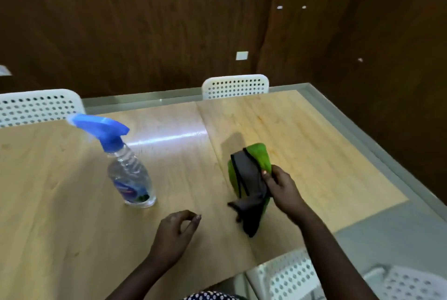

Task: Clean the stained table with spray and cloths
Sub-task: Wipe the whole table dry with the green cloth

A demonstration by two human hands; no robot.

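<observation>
Green and grey cloths gripped in your right hand, ready for wiping; left hand loosely curled, empty; spray at 10 o'clock.

Single head-worn wide-angle view: looked forward and down from above the worktop near edge, close over it, facing the far wall.

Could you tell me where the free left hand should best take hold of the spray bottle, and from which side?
Probably at the narrow neck just under the blue trigger head, coming in from the near right. The spray bottle stands upright on the table, nothing crowds it, and the empty left hand is already near its base on that side. The right hand holds the cloths.
</observation>
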